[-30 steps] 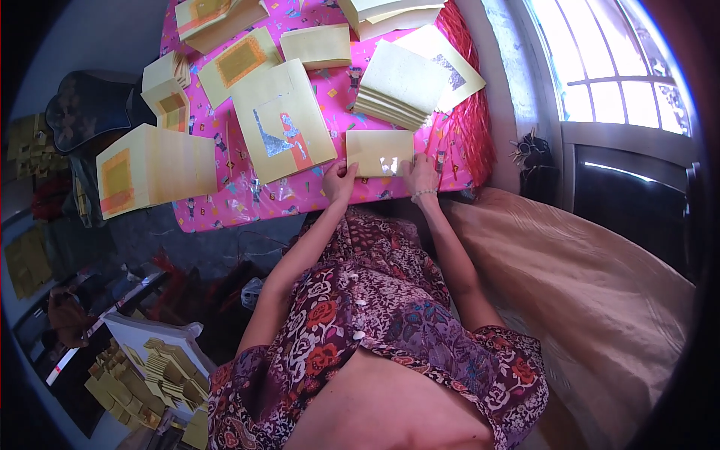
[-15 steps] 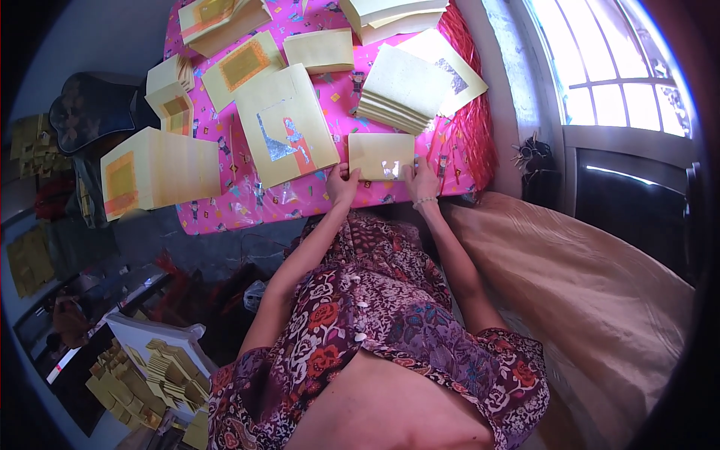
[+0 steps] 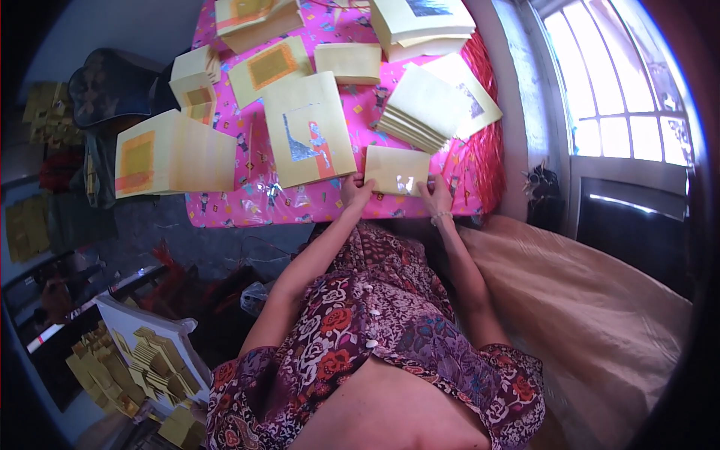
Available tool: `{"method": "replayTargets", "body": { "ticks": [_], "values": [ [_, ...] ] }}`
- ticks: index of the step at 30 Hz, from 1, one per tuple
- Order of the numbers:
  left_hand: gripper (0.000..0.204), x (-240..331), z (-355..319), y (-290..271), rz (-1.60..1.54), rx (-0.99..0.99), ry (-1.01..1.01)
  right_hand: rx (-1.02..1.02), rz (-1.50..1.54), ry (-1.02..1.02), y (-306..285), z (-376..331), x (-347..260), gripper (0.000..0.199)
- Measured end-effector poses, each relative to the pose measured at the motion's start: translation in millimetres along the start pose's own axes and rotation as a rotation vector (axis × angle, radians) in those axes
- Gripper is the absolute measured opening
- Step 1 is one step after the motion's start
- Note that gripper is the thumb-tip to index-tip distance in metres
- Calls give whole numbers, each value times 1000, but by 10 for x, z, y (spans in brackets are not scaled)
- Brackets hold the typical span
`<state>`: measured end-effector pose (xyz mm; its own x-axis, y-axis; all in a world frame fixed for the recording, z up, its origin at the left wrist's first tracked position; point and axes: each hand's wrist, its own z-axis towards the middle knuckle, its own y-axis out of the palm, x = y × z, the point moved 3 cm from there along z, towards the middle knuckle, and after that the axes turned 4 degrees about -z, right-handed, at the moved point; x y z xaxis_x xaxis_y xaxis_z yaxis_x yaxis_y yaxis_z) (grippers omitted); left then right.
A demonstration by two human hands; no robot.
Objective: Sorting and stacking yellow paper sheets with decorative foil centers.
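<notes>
A small folded piece of yellow paper [image 3: 397, 161] with a shiny silver patch near its lower edge lies at the front of the pink patterned table cover [image 3: 247, 214]. My left hand [image 3: 357, 192] is closed on its lower left corner, fingertips at the edge. At the lower right corner my right hand [image 3: 438, 198], with a bracelet on the wrist, pinches the paper. Just left of it lies a larger stack of yellow paper [image 3: 304, 112] with silver and orange patches. Beyond sits a fanned pile of folded yellow paper [image 3: 420, 109], overlapping a silver-patched sheet [image 3: 480, 97].
More folded yellow bundles [image 3: 202, 154] stand along the table's left side and far end. Red shredded strands [image 3: 487, 139] hang at the right edge. A dark chair back [image 3: 112, 88] is at left, a tan cloth [image 3: 570, 289] at right, and a box of folded paper [image 3: 161, 337] low on the left.
My view has shifted, so the table sits further right in the picture. Both hands stay at the lower corners of the small folded paper, with little visible change in their hold.
</notes>
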<state>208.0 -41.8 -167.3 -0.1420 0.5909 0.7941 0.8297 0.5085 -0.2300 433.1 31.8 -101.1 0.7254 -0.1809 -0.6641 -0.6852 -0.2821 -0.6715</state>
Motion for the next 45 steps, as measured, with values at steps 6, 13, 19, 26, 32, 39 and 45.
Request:
{"method": "replayTargets", "body": {
  "ticks": [6, 13, 19, 26, 32, 39, 45],
  "values": [
    [58, -90, -24, 57, 101, 2, 31, -1, 80, 5, -126, 12, 40, 47],
    [69, -67, -90, 64, 66, 77, 184, 342, -210, -322, -403, -176, -548, 47],
    [56, 142, -395, -304, 63, -238, -152, 177, -101, -663, -534, -203, -1340, 18],
    [23, 1263, -1068, -1260, 96, -349, 346, -120, -279, -1024, -212, -234, -2113, 37],
    [39, 1686, -846, -1788, 593, 60, 952, -224, -468, -1203, 90, -172, -2375, 45],
    [49, 1732, -522, -1895, 741, -85, 984, -430, -633, -1195, 162, 35, -2460, 38],
    [40, 1794, -467, -1955, 646, -139, 882, -477, -543, -1208, 100, 92, -2550, 24]
  ]
}}
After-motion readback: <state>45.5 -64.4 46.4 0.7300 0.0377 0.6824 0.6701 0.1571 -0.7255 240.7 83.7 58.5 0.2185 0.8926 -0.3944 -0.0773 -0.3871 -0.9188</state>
